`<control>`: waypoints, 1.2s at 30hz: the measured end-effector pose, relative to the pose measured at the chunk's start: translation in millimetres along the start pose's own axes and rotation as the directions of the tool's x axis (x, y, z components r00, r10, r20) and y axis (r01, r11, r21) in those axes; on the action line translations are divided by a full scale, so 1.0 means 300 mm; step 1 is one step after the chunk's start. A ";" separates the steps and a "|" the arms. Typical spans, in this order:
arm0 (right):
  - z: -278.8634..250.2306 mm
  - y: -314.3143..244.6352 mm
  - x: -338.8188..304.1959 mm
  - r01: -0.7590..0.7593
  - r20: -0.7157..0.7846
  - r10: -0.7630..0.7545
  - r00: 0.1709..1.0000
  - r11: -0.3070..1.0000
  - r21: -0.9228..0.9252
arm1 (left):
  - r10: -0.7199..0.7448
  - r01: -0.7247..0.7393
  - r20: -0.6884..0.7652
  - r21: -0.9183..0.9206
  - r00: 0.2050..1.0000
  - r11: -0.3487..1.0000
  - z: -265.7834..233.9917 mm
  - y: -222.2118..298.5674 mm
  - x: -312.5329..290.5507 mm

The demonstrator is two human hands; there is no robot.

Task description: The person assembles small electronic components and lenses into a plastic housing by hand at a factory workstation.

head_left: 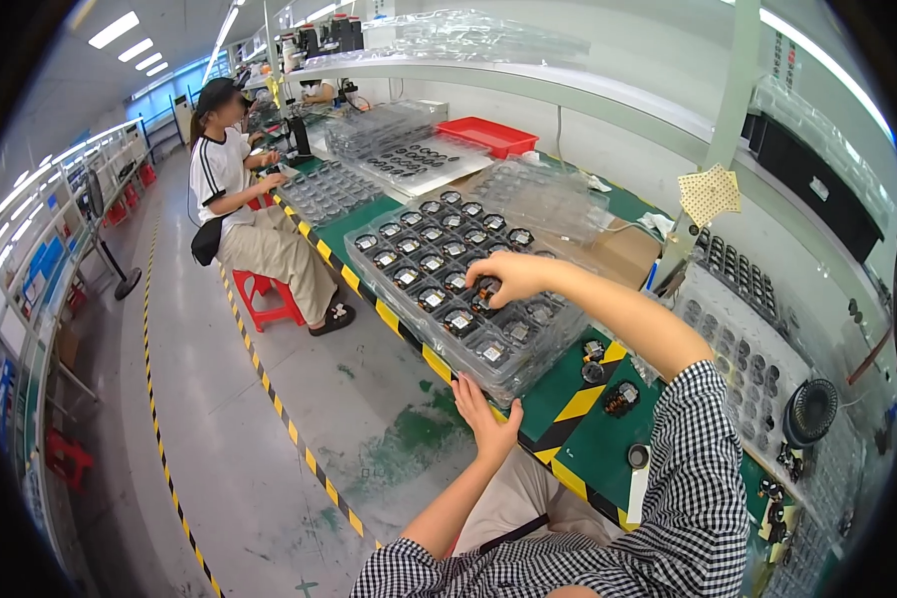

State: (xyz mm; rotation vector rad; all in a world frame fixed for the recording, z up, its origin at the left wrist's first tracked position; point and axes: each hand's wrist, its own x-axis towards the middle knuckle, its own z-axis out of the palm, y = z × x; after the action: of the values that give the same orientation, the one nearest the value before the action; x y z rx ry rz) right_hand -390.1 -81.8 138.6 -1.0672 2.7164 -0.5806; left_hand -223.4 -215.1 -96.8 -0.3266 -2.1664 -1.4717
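Observation:
A stack of clear plastic blister trays [431, 337] lies on the green bench in front of me, and the top one carries rows of round black parts with pale labels. My right hand [516, 277] reaches over it, fingers curled down around a round black part [484, 294] at one of the pockets. Whether that part is lifted or still seated I cannot tell. Against the tray stack's near corner rests my left hand [488, 417], its fingers stretched out and holding nothing.
Loose round parts [622, 399] and a tape roll [637, 455] lie on the green mat [578, 463] at right. A small black fan [810, 413] stands farther right. Beyond the stack are more trays [331, 191], a red bin [488, 136] and a seated co-worker [254, 199]. A shelf [528, 84] overhangs the bench.

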 end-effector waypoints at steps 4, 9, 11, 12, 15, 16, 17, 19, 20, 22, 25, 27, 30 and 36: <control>0.064 -0.006 0.027 -0.053 0.023 0.061 0.998 0.963 -0.262 | 0.005 -0.005 0.004 -0.002 1.000 1.000 0.006 0.011 0.010; 0.053 -0.048 0.051 -0.204 0.070 0.236 0.969 0.928 -0.311 | 0.019 -0.019 -0.003 -0.006 1.000 1.000 0.008 0.009 0.014; 0.038 -0.083 0.045 -0.213 0.035 0.238 0.971 0.920 -0.329 | -0.010 0.010 0.010 0.002 1.000 1.000 0.002 0.007 0.011; 0.028 -0.102 0.036 -0.210 0.036 0.234 0.971 0.921 -0.329 | -0.011 0.011 0.006 0.004 1.000 1.000 0.001 0.006 0.010; 0.026 -0.154 0.019 -0.103 -0.074 0.097 0.993 0.992 -0.079 | 0.002 -0.002 0.007 0.004 1.000 1.000 0.004 0.005 0.005; 0.037 -0.168 0.029 -0.083 -0.058 0.079 0.995 0.995 -0.060 | 0.006 -0.006 -0.003 -0.001 1.000 1.000 0.007 0.003 0.007; 0.054 -0.181 0.041 -0.064 -0.045 0.062 0.997 0.997 -0.038 | 0.011 -0.011 -0.009 -0.004 1.000 1.000 0.005 0.001 0.007; 0.106 -0.192 0.074 -0.089 0.021 0.092 0.996 0.990 -0.109 | 0.010 -0.010 -0.001 0.000 1.000 1.000 0.003 -0.001 0.002; 0.116 -0.214 0.080 -0.122 0.052 0.132 0.990 0.978 -0.168 | 0.009 -0.009 -0.003 0.001 1.000 1.000 0.006 0.002 0.005; 0.138 -0.206 0.106 -0.122 -0.010 0.123 0.992 0.971 -0.204 | 0.006 -0.006 0.004 0.000 1.000 1.000 0.009 0.007 0.013; 0.159 -0.215 0.142 -0.199 0.025 0.220 0.975 0.919 -0.340 | 0.004 -0.004 0.016 0.005 1.000 1.000 0.012 0.007 0.012; 0.172 -0.222 0.154 -0.246 0.012 0.269 0.963 0.897 -0.368 | 0.010 -0.010 0.023 0.003 1.000 1.000 0.011 0.004 0.012; 0.145 -0.211 0.116 -0.217 -0.019 0.220 0.975 0.935 -0.281 | -0.005 0.004 0.031 0.006 1.000 1.000 0.009 0.005 0.017; -0.056 -0.112 0.057 -0.222 -0.201 0.209 0.957 0.974 -0.045 | -0.013 0.013 0.031 -0.004 0.999 1.000 -0.007 0.004 0.006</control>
State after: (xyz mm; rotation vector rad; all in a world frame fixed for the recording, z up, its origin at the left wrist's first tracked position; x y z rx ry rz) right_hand -386.7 -111.2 167.5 -0.7466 2.9904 -0.5889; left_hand -223.7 -216.7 -94.3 -0.3396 -2.1939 -1.4885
